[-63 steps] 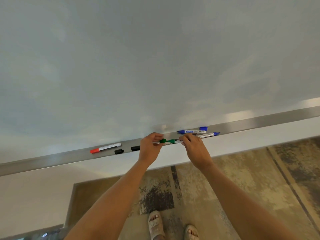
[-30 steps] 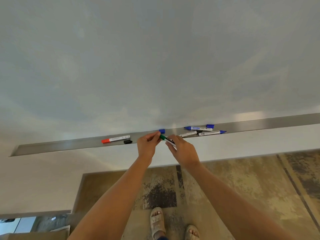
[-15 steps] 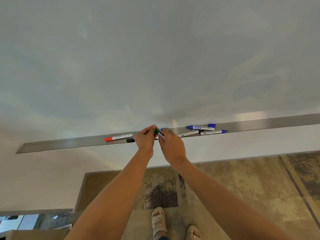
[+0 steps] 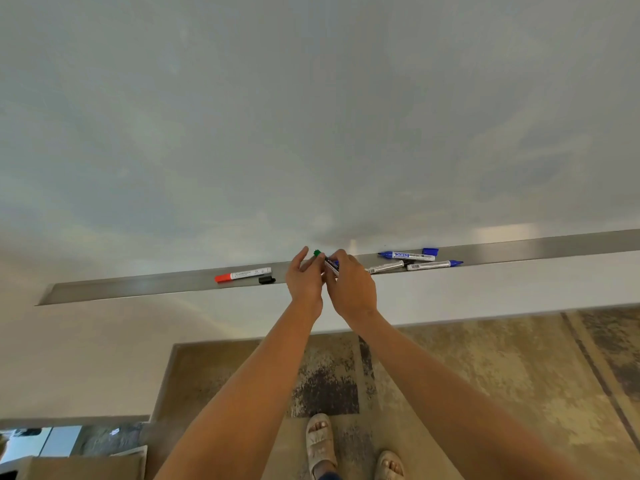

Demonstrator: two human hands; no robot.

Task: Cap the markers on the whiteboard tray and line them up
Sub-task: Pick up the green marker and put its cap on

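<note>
Both hands meet just in front of the tray (image 4: pixel 138 287), nearly touching. Right hand (image 4: pixel 351 284) grips the green marker (image 4: pixel 330 265) by its barrel; its long axis runs diagonally, up and left toward the left hand, away from the right palm. Left hand (image 4: pixel 304 278) pinches at the marker's top end, where the green cap (image 4: pixel 317 252) shows just above the fingertips, thumb splayed out; can't tell if the cap is fully seated or only started. Judgement: step in hand is pressing the cap on along the marker's axis, so the hands push toward each other on that diagonal, left hand nearer the cap end. Beyond and left of the left hand, on the tray: red marker (image 4: pixel 242 274), capped, lying along the tray, and a loose black cap (image 4: pixel 266 279) just beside it. Right of the right hand: a silver marker (image 4: pixel 386 267) lying skewed, then two blue markers (image 4: pixel 408 255) (image 4: pixel 434 265), both apparently uncapped, and a loose blue cap (image 4: pixel 430 251) at the back. Right-side group isn't lined up; the right hand is nearer it. Whiteboard (image 4: pixel 311 116) rises behind, blank.
</note>
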